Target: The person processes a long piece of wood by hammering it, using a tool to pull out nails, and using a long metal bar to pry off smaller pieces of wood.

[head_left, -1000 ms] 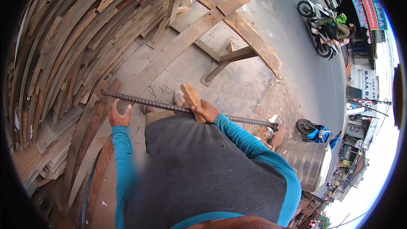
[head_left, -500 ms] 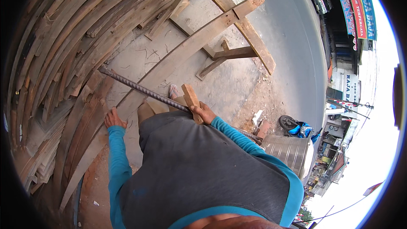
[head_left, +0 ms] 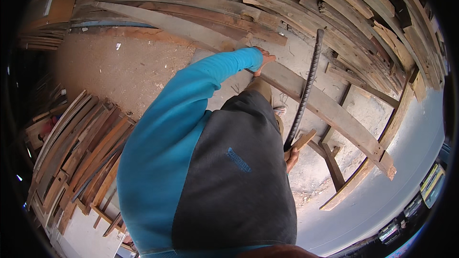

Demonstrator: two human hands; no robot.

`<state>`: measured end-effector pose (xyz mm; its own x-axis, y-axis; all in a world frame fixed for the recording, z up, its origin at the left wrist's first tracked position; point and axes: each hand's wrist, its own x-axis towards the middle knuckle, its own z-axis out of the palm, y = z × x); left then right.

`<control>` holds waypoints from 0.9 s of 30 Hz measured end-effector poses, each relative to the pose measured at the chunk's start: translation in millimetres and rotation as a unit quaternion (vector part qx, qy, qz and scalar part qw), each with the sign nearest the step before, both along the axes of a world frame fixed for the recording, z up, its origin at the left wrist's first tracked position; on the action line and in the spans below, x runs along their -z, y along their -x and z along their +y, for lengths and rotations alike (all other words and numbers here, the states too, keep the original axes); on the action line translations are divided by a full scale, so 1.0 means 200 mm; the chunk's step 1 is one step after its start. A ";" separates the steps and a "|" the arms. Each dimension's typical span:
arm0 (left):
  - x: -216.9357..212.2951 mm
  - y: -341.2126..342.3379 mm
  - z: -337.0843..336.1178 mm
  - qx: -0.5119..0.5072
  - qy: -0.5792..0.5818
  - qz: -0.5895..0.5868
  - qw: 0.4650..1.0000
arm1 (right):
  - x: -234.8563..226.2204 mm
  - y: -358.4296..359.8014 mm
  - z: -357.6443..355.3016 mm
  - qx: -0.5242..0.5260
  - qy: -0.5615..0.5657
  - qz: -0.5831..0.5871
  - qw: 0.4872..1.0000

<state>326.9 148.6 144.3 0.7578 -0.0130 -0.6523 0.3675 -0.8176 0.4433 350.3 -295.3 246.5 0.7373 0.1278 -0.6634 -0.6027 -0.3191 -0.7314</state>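
A long plank crosses in front of me, its right end lying over another beam. My left hand rests on this plank, thumb and fingers apart. My right hand, partly hidden by my dark shirt front, is closed round a short wooden block and a ribbed steel bar. The bar slants up and away over the plank, its far tip beyond the plank's far edge. Its lower end is hidden behind my body.
Stacked boards fill the far right side. More timber is piled at the left. A wooden support frame stands under the plank, by the road. Vehicles show at the lower right.
The view has swung to the left, so the timber stacks now lie ahead and another pile shows at left. Both hands keep their places on the plank, block and bar.
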 end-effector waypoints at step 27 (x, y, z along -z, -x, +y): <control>0.28 -0.06 0.20 -0.086 0.252 -0.029 0.963 | 0.03 -0.08 0.14 -0.021 -0.033 0.012 0.999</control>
